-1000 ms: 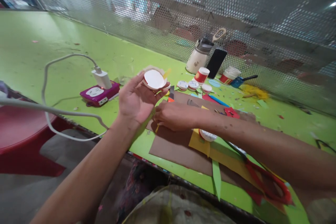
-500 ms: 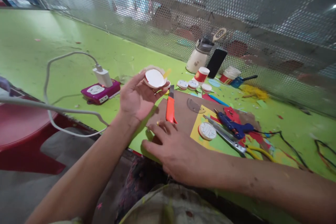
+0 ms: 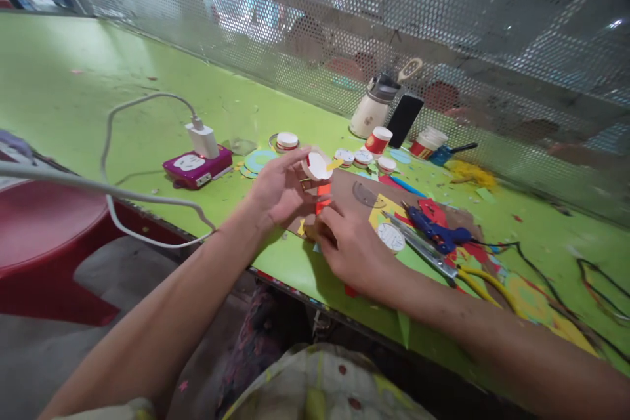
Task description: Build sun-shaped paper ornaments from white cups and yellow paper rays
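One round, white paper cup-end [image 3: 317,167]: the left hand [image 3: 279,191] pinches it; the right hand [image 3: 355,251] has neared, fingers curled, hold unclear, suggesting joint work.

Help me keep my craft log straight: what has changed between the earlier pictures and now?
The left hand, holding the shallow white cup piece, moved rightward and slightly down in view, covering part of the orange utility knife. The right hand, drawn back half a second ago, came forward again; its grip is unclear. The insulated bottle, smartphone and glue gun stayed put.
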`<state>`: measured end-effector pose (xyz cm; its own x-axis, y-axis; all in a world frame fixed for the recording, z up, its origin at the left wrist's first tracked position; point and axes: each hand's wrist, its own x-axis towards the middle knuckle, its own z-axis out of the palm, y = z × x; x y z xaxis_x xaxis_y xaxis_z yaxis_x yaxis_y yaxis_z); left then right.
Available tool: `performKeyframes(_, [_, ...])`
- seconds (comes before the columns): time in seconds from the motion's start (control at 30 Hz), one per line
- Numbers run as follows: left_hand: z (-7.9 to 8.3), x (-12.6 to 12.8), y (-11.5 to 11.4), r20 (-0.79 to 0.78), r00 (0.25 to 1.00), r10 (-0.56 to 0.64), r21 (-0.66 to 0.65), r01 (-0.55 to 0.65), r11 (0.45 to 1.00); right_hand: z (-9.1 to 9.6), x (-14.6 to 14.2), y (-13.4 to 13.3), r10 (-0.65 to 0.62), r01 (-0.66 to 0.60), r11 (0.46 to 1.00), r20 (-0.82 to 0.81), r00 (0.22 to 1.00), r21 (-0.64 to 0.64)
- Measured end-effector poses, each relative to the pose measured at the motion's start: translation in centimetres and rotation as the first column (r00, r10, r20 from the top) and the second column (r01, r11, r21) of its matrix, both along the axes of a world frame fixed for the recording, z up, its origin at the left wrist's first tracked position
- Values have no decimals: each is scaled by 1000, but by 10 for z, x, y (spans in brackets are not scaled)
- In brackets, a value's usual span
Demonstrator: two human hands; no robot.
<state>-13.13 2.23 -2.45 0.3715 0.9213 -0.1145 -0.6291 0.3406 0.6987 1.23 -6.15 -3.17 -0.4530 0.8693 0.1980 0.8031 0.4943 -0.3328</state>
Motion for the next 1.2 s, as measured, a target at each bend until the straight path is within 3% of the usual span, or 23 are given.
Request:
performKeyframes(0.23, [-4, 3, 1, -62, 998, -19, -46, 16, 999, 6, -20, 5, 70, -86, 996, 324, 944, 35])
performKeyframes(0.7, [-2, 4, -3, -100, 994, -50, -66, 43, 997, -26, -36, 0, -8, -115, 938, 352, 936, 327])
performKeyframes(0.97, [-3, 3, -2, -114, 993, -37, -68, 29, 997, -33, -30, 5, 55, -144, 916, 238, 970, 375])
performKeyframes(1.2, [-6, 4, 0, -96, 995, 10, -59, -15, 998, -35, -23, 13, 115, -72, 957, -139, 984, 282])
